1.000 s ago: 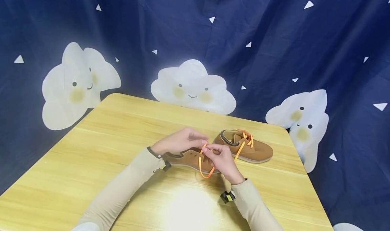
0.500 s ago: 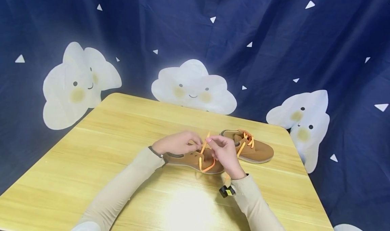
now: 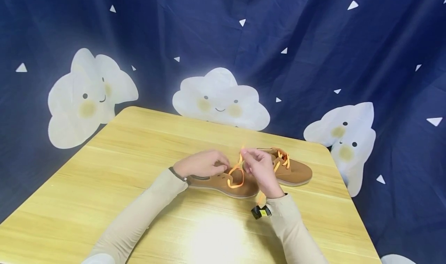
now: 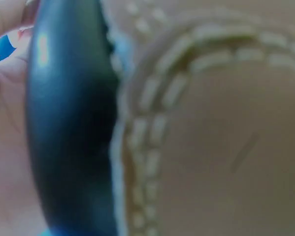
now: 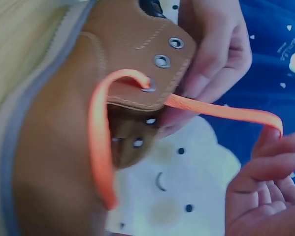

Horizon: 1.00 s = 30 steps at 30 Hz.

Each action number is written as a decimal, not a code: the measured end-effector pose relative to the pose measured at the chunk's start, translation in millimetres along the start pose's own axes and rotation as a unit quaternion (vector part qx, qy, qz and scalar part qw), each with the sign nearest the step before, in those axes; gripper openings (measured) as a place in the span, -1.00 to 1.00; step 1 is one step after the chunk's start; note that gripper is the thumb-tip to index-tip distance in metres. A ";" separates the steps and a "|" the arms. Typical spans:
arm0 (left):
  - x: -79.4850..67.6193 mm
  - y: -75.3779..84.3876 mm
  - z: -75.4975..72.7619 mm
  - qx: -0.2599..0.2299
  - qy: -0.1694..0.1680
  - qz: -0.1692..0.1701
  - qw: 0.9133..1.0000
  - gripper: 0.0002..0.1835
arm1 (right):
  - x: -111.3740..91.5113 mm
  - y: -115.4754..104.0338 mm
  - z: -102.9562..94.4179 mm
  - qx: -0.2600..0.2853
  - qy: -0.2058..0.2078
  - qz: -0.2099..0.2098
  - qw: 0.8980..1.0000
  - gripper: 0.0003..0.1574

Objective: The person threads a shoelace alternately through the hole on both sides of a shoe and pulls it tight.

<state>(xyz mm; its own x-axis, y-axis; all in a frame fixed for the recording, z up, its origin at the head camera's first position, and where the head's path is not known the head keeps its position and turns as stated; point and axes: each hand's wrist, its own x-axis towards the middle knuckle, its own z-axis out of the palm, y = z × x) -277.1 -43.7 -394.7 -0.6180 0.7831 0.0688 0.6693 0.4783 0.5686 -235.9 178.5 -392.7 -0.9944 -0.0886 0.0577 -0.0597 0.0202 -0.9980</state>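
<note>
A brown shoe [image 3: 248, 184] stands on the table with its toe to the right. My left hand [image 3: 201, 163] grips it at the opening, its fingers by the eyelet flap [image 5: 137, 73] in the right wrist view. An orange shoelace [image 5: 101, 142] passes through one eyelet and loops over the shoe's front. My right hand [image 3: 260, 170] pinches the lace above the shoe and draws it taut. Two other eyelets on that flap hold no lace. In the left wrist view the shoe's dark collar [image 4: 71, 123] and stitched side [image 4: 226, 137] fill the picture, blurred.
A second brown shoe [image 3: 296, 172], laced in orange, stands just behind and to the right, partly covered by my right hand. The wooden table [image 3: 139, 140] ends at a dark blue curtain [image 3: 209, 31] with clouds. Bright glare lies on the table's front.
My right hand has moved up and right with the lace, and the loop over the shoe has shrunk. My left hand has drawn back slightly from the lace to the shoe's opening.
</note>
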 end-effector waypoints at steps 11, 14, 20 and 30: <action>3.3 -7.1 0.0 -0.021 0.012 -0.024 0.999 -0.65 | -0.3 29.1 -10.1 -0.018 -0.110 0.141 0.984 -0.79; 3.7 -9.2 0.4 -0.030 0.014 -0.035 0.999 -0.65 | 2.5 34.2 -8.6 -0.027 -0.118 0.160 0.980 -0.76; 3.4 -11.8 1.5 -0.035 0.012 -0.045 0.998 -0.62 | 6.9 44.1 -5.5 -0.033 -0.114 0.160 0.980 -0.75; 1.6 -10.9 -0.6 -0.018 -0.003 -0.020 1.000 -0.64 | 7.4 46.0 -0.1 -0.057 -0.094 0.146 0.983 -0.72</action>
<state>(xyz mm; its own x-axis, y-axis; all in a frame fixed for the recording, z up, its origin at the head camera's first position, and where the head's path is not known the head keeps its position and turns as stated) -285.6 -47.8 -400.3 -0.6423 0.7654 0.0405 0.6279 0.4952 0.6005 -246.1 178.9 -438.1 -0.9379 -0.2441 -0.2464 0.2049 0.1831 -0.9615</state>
